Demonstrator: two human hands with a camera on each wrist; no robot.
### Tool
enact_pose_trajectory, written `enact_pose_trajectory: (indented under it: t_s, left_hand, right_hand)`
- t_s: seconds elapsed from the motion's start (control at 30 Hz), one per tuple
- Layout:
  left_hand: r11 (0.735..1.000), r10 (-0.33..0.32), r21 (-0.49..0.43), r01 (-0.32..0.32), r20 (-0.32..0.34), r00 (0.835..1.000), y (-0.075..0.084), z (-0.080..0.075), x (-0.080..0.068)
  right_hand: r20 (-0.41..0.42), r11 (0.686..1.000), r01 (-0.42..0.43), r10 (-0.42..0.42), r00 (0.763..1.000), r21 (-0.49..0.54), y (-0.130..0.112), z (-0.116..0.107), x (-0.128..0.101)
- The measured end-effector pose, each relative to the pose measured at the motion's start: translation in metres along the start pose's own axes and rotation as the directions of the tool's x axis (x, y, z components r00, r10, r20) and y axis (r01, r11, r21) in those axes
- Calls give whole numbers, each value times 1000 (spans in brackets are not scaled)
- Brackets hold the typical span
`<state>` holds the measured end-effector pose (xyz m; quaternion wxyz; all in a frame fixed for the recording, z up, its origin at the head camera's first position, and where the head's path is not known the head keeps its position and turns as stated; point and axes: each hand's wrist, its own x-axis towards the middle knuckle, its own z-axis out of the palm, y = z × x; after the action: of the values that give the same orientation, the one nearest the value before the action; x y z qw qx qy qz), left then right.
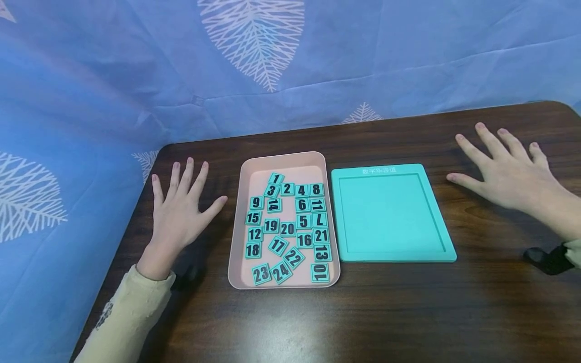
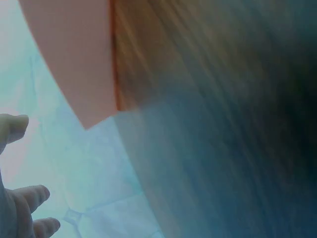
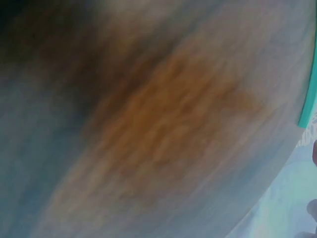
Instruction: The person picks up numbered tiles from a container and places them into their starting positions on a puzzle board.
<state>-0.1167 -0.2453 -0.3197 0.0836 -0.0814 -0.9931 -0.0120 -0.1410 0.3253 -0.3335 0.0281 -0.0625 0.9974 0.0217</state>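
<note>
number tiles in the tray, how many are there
24 number tiles, all in the pink tray: six down its right side, four in the column beside those, four down its left side, ten scattered over the rest. None looks hidden.

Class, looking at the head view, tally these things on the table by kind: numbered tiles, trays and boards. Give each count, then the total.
Numbered tiles: 24
Pink tray: 1
Turquoise board: 1
Total: 26
</note>
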Motion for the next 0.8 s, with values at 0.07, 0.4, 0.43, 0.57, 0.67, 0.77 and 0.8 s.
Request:
enact_pose_trajectory:
  t_s: [0.07, 0.4, 0.43, 0.57, 0.67, 0.77, 0.8]
  left_hand:
    - [1000, -3, -30, 2, -27, 1000, 4, -4, -5]
    - [972, 46, -224, -67, -97, 994, 32, -11, -40]
    - [967, 55, -243, -77, -96, 994, 35, -10, -44]
    - [944, 90, -312, -107, -69, 994, 49, -6, -62]
    - [929, 101, -352, -111, -48, 994, 56, -2, -72]
    - [919, 100, -381, -99, -17, 995, 60, 2, -79]
    - [916, 99, -390, -93, -3, 995, 62, 4, -81]
  right_hand:
    - [-11, 1000, 13, -13, 1000, -3, -3, -3, -1]
    - [-65, 990, 139, -138, 988, 21, -26, -13, 0]
    - [-71, 987, 158, -156, 985, 27, -28, -14, 1]
    - [-125, 968, 246, -239, 963, 44, -42, -17, 3]
    - [-187, 950, 307, -293, 938, 52, -57, -19, 6]
    - [-269, 920, 382, -348, 898, 84, -73, -21, 10]
    - [-291, 908, 407, -364, 885, 101, -79, -22, 11]
